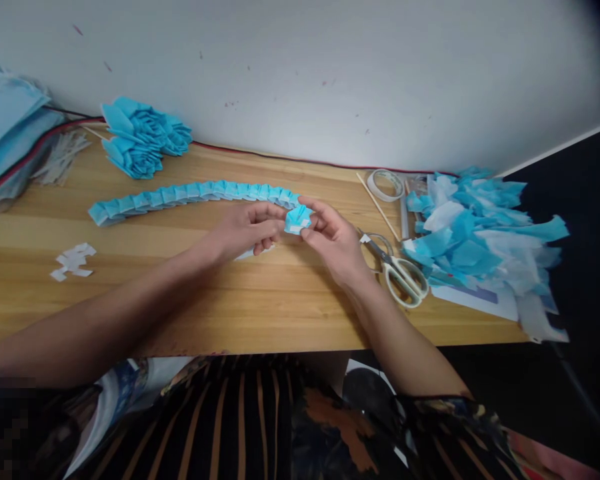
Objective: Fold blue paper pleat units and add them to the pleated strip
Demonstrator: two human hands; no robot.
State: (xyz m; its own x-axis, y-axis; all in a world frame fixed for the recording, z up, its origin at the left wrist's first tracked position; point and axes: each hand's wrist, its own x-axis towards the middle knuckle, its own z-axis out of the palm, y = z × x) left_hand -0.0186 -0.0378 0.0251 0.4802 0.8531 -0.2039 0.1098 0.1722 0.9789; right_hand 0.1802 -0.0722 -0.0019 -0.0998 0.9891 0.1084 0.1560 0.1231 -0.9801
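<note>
A small blue folded paper piece (298,219) with white patches on its front is held up between my two hands. My right hand (334,237) pinches its right side with the thumb in front and fingers behind. My left hand (253,230) is closed at its left edge, with the index fingertip against the paper and the other fingers curled in. Just behind them, a long curved row of blue folded paper pieces (180,195) lies on the table. A white paper scrap (245,254) shows partly under my left hand.
Blue paper roses (140,133) lie at the back left. Small white strips (73,261) are at left. On the right are scissors (405,280), a tape roll (385,185), a thin stick (379,207) and a heap of blue and white paper petals (480,233). A wall closes the back of the table (290,320).
</note>
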